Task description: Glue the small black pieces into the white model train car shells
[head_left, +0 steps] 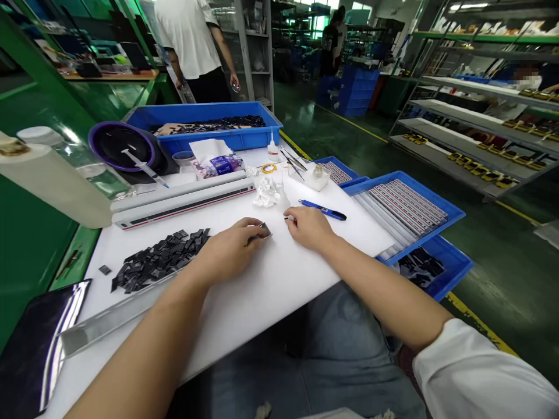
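Observation:
My left hand (231,247) is closed around one end of a long grey channel strip (117,308), which runs under my left forearm toward the table's left edge. Between the thumb and forefinger of my right hand (308,227) is a small dark piece (287,218), just right of the strip's end. A heap of small black pieces (152,262) lies left of my left hand. Behind the hands are crumpled white tissue (267,192) and a blue pen (323,209). Two more strips with a red and black line (187,203) lie farther back.
A blue bin (205,139), a purple-rimmed tub (126,148), a syringe (146,169) and a glue bottle (273,150) stand at the back. Blue trays of strips (449,215) are at the right. A person in a white shirt (187,38) stands beyond the table.

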### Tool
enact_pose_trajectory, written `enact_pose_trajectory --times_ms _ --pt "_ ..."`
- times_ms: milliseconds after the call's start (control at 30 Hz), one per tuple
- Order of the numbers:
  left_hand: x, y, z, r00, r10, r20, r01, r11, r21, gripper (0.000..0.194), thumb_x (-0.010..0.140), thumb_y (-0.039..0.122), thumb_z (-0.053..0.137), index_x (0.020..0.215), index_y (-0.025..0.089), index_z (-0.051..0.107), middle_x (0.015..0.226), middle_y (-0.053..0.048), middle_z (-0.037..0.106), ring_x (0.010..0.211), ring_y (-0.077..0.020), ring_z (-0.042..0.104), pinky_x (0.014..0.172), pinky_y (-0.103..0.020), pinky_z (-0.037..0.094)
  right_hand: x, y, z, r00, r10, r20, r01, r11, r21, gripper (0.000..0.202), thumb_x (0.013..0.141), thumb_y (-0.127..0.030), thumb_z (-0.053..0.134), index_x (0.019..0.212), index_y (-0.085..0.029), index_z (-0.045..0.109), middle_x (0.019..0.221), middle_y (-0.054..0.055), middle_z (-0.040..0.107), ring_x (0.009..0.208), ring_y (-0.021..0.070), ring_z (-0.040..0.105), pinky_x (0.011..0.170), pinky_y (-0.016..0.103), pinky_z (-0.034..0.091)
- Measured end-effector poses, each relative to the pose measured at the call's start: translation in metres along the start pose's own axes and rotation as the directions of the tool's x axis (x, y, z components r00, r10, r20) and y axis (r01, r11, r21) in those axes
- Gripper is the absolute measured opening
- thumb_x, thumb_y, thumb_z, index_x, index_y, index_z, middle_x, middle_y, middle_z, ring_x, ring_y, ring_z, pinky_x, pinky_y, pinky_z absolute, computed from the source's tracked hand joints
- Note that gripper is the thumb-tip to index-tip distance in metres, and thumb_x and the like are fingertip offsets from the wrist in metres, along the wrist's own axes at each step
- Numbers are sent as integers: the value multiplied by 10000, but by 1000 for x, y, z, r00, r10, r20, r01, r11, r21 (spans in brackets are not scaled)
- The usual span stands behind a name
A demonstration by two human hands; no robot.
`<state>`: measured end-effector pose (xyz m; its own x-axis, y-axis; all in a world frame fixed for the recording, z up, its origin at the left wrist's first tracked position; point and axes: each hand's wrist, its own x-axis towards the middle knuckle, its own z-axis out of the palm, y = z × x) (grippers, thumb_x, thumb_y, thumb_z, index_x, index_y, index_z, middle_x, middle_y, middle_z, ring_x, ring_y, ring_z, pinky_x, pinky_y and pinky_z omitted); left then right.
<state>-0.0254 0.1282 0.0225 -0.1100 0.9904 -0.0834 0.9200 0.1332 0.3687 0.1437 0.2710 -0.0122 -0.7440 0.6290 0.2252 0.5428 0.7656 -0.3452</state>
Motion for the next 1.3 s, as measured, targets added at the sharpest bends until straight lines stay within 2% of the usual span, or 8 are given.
enact_pose_trajectory --times_ms 433,633,733,833,967,1100,1200,1300 --pt "-7 12 3 1000 -10 -25 14 987 159 389 962 388 335 1190 344 647 1448 53 483 1128 -211 613 892 -331 510 -4 -4 4 1000 -20 -17 20 1000 -19 247 902 -253 479 1034 -189 678 1024 91 706 932 241 646 763 331 450" --pt "-12 17 5 997 -29 -77 43 981 190 400 970 364 315 1182 332 653 1425 45 515 1138 -220 613 857 -358 518 -18 -9 -6 982 -141 -125 146 989 34 162 900 -221 511 913 -215 673 930 21 690 833 169 636 732 275 448" --pt "-12 16 8 993 -43 -113 65 978 200 389 968 349 325 1176 353 654 1421 60 520 1109 -211 628 837 -360 522 -35 -6 -17 951 -174 -256 209 971 113 161 895 -184 504 879 -201 663 866 16 671 786 145 613 719 258 445" --pt "-13 16 9 993 -41 -112 64 975 213 382 973 346 321 1142 365 663 1416 73 523 1131 -220 621 838 -375 530 -55 7 -24 919 -14 -394 162 925 344 124 853 -169 541 828 -191 660 750 3 634 668 130 565 651 254 431" --pt "-15 19 10 992 -37 -120 67 964 257 371 973 334 337 1149 348 663 1412 56 533 1162 -239 609 847 -399 551 -67 27 -22 911 264 -317 -23 801 599 80 806 -221 606 752 -194 659 629 -15 593 575 131 519 578 261 414" --pt "-15 30 12 984 43 -172 21 935 355 345 964 271 385 1172 265 660 1431 -19 526 1167 -261 605 902 -432 550 -67 34 -16 879 340 -334 -35 745 666 113 831 -278 595 773 -193 639 665 -5 596 611 138 545 602 263 443" --pt "-8 53 19 964 185 -192 -78 884 462 289 949 214 444 1118 178 676 1428 -94 531 1156 -281 600 952 -446 525 -66 35 -12 836 418 -356 -31 683 730 182 883 -361 549 871 -191 612 698 4 610 608 139 579 582 257 475" --pt "8 91 35 938 290 -189 -150 833 533 249 940 162 457 1034 133 685 1464 -145 482 1136 -294 603 897 -446 540 -68 38 -9 797 488 -357 -23 615 788 260 908 -445 517 942 -192 570 682 -1 611 533 129 565 506 246 473"
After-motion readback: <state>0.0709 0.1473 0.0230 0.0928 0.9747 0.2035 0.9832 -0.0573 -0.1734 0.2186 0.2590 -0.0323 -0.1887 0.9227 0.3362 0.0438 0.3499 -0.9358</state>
